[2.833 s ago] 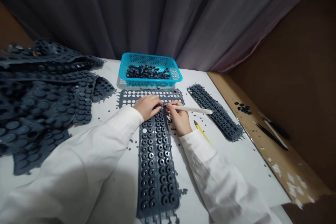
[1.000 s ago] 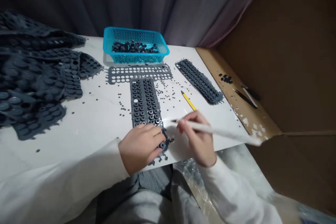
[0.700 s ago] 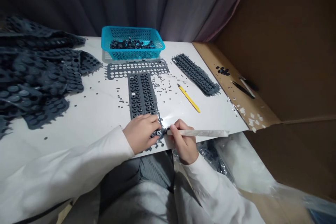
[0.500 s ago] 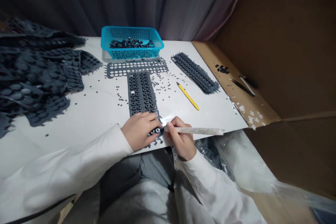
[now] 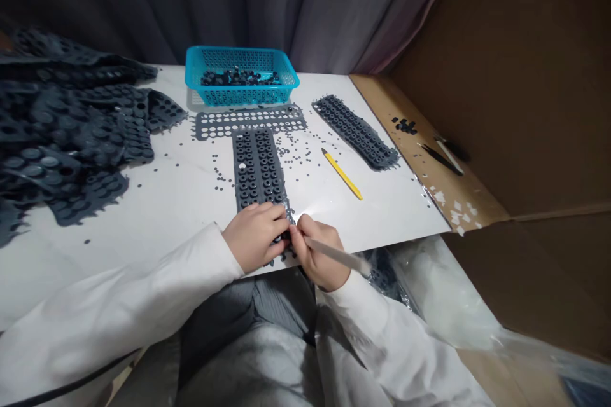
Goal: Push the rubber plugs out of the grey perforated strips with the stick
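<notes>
A dark grey rubber sheet (image 5: 258,168) with rows of raised, ring-shaped plugs lies lengthwise in front of me. My left hand (image 5: 258,235) rests over its near end, fingers bent against its right edge and pressing it to the table. Beside those fingertips, my right hand (image 5: 321,251) pinches a slim, pale, tape-wrapped stick (image 5: 338,255), whose rear end slants down to the right and is blurred. The stick's working tip is hidden among the fingers at the sheet's edge. One round hole in the sheet shows white.
Beyond the sheet are a punched-out strip (image 5: 248,122) and a blue basket (image 5: 241,98) of small black pieces. Rubber sheets (image 5: 76,127) are heaped at left. At right lie another plugged sheet (image 5: 356,132), a yellow craft knife (image 5: 342,173) and black tweezers (image 5: 442,158). Tiny discs are scattered about.
My right hand has shifted slightly left, against the left fingertips, and the stick's rear end has swung downward. My left hand stays on the sheet.
</notes>
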